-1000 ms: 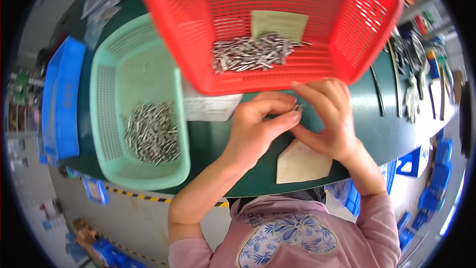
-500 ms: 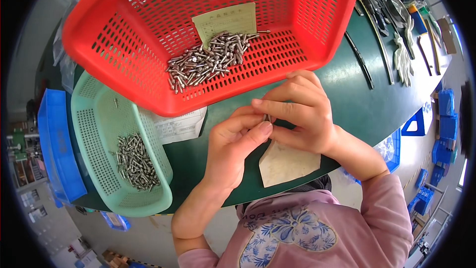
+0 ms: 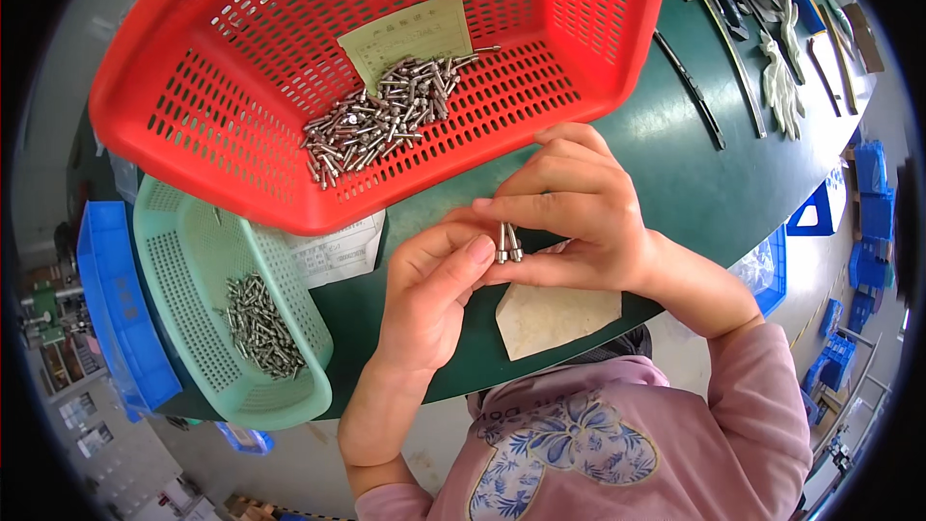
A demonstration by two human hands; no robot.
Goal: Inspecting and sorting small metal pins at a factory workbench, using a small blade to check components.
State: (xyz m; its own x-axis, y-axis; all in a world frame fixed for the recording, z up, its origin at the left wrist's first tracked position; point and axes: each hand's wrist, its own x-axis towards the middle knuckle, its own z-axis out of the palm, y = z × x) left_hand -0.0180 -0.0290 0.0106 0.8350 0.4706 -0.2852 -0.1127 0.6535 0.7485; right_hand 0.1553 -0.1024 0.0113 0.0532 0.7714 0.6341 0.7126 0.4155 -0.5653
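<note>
Bigger basket point(image 3: 241, 68) is sitting behind the hands, smaller basket point(image 3: 183, 260) lying left, pins point(image 3: 386, 116) piling inside both.

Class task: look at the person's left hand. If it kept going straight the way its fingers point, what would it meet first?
The left hand points up and to the right, straight at the small metal pins pinched between both hands; just behind them is the right hand. So it would likely meet the pins first, though depth is hard to judge.
</note>
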